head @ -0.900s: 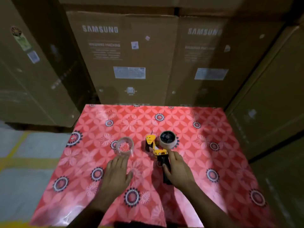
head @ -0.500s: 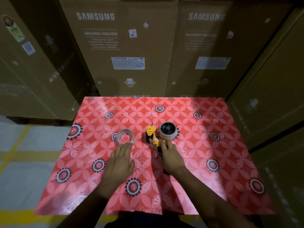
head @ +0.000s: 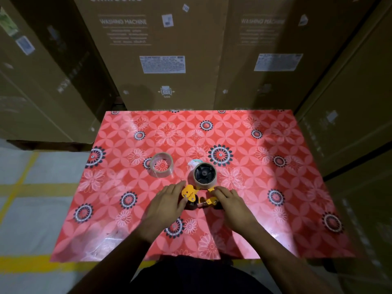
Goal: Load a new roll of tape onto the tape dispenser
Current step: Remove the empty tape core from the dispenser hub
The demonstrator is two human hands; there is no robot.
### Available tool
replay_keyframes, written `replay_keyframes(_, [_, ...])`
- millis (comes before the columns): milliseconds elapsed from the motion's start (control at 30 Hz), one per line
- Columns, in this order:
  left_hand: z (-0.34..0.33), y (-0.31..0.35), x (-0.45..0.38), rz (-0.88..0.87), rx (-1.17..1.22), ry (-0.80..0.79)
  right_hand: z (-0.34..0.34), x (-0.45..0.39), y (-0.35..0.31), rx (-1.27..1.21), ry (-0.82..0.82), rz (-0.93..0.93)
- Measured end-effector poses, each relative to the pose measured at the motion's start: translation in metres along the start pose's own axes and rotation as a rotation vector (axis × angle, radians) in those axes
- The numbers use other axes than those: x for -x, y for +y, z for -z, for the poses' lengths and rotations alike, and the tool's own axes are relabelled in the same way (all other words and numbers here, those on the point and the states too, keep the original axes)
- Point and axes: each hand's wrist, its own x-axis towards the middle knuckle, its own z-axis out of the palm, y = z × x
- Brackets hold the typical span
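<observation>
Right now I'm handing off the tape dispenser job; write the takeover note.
Left hand: on the yellow dispenser, gripping its left side.
Right hand: gripping its right side.
Dispenser hub carries what looks like a nearly spent brown core.
New clear tape roll lies untouched on the red tablecloth, left of the hub.
Done: dispenser in both hands.
Left: pull the core, seat the new roll, thread it.

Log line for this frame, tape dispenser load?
left hand: on tape dispenser | right hand: on it too | new tape roll: on table, untouched
</observation>
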Motion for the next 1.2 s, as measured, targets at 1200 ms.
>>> replay_keyframes(1200, [0.003, 0.055, -0.090, 0.463, 0.113, 0.007, 0.026, -0.099, -0.008, -0.427, 0.061, -0.626])
